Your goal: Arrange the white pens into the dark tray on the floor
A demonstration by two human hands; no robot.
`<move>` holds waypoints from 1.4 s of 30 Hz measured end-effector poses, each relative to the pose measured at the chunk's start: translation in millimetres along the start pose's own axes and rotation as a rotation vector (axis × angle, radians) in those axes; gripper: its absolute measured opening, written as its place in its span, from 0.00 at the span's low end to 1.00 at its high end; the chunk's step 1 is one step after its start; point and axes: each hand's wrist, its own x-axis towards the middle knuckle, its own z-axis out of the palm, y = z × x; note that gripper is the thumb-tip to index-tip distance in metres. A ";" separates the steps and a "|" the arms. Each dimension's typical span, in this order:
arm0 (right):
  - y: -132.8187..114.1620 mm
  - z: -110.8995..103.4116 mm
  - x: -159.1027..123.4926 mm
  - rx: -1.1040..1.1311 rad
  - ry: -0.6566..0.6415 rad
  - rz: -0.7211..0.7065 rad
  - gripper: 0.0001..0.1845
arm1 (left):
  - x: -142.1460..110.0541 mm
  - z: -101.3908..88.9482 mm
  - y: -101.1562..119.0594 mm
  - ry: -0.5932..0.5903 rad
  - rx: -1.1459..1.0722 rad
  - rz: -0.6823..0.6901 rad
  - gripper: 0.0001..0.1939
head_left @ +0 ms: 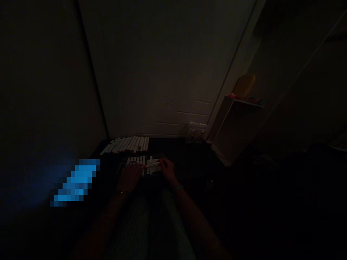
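Marker (152,165), white w/ red end, is over the open tray, btwn both hands. Pale wall (157,65) behind; dark tabletop (189,159) below it. Cabinet (230,130) stands at right, w/ an orange item (244,85) on top. Blurred blue patch (77,182) at left, too pixelated to ID. Loose white pens (128,144) lie in a row at back left. Tray (154,174) w/ more pens sits in front. R hand (167,169) pinches the marker's right end. L hand (131,177) is over the tray's left part, fingertips by the red end; can't tell its grip. Two clear containers (196,133) stand upright near the wall.
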 end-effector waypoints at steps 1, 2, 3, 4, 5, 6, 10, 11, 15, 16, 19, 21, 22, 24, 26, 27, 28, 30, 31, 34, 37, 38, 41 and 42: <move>-0.2 0.0 0.0 -0.001 -0.002 0.002 0.16 | 0.2 0.5 0.0 0.001 0.003 0.001 0.19; -0.6 0.0 0.1 -0.002 -0.003 0.007 0.16 | 0.4 0.8 0.1 0.000 0.006 -0.002 0.19; -1.1 -0.2 0.1 -0.004 -0.002 0.013 0.16 | 0.5 0.9 0.4 -0.001 0.010 -0.007 0.19; -1.6 -0.5 0.2 -0.007 -0.003 0.019 0.16 | 0.7 0.6 0.8 -0.003 0.015 -0.015 0.19; -2.1 -0.9 0.2 -0.009 -0.003 0.024 0.16 | 0.7 0.2 1.1 -0.008 0.019 -0.020 0.19; -2.5 -1.3 0.3 -0.010 -0.001 0.028 0.16 | 0.8 -0.5 1.4 -0.014 0.020 -0.022 0.19; -2.5 -2.0 0.4 -0.008 -0.002 0.009 0.16 | 0.6 -2.2 1.0 -0.009 -0.008 -0.006 0.19; -2.1 -2.0 0.5 -0.010 -0.004 0.003 0.15 | 0.6 -2.1 0.7 -0.005 -0.023 -0.005 0.19; -1.1 -1.4 0.5 -0.018 -0.002 0.000 0.15 | 1.1 0.1 -0.2 0.010 -0.070 -0.019 0.19; -1.0 -1.4 0.5 -0.017 -0.002 0.002 0.16 | 1.2 0.7 -0.3 0.016 -0.076 -0.024 0.19; -1.4 -1.7 0.0 -0.021 -0.001 0.015 0.16 | 1.3 1.8 -0.7 0.019 -0.071 -0.031 0.19; -1.8 -2.0 -0.3 -0.027 0.002 0.026 0.16 | 1.3 2.3 -1.0 0.016 -0.060 -0.027 0.19; -2.0 -2.2 -0.3 -0.028 0.001 0.029 0.16 | 1.4 2.5 -1.1 0.016 -0.059 -0.020 0.19; -2.1 -2.4 -0.3 -0.023 -0.006 0.018 0.17 | 1.8 2.9 -0.7 0.019 -0.064 -0.024 0.19; -2.1 -2.6 -0.3 -0.015 -0.007 0.007 0.16 | 2.3 2.7 0.2 0.018 -0.061 -0.040 0.19; -2.2 -2.8 -0.3 -0.012 -0.007 0.005 0.16 | 2.6 2.2 0.9 0.017 -0.051 -0.047 0.19; -2.5 -3.1 -0.4 -0.010 -0.008 0.005 0.16 | 2.9 1.5 1.4 0.015 -0.042 -0.047 0.19; -3.2 -3.9 -0.7 -0.012 -0.008 0.011 0.16 | 3.2 -0.2 2.2 0.012 -0.038 -0.028 0.19; -3.7 -4.3 -0.9 -0.016 -0.006 0.013 0.16 | 3.3 -0.9 2.3 0.013 -0.043 -0.027 0.19; -4.5 -5.0 -1.0 -0.020 -0.002 0.013 0.17 | 3.1 -1.6 1.4 0.018 -0.075 -0.030 0.19; -4.3 -4.3 -0.6 -0.011 -0.011 0.011 0.17 | 2.2 -0.8 0.6 0.016 -0.074 -0.014 0.19; -4.1 -3.9 -0.6 -0.006 -0.013 0.011 0.16 | 1.8 -1.0 0.7 0.014 -0.063 -0.016 0.19; -3.8 -2.5 -1.1 0.009 -0.007 0.014 0.15 | 0.7 -4.1 2.1 0.006 -0.035 -0.031 0.19; -3.4 -2.0 -1.4 0.013 0.009 0.018 0.15 | 0.5 -5.6 2.7 -0.007 -0.034 -0.018 0.18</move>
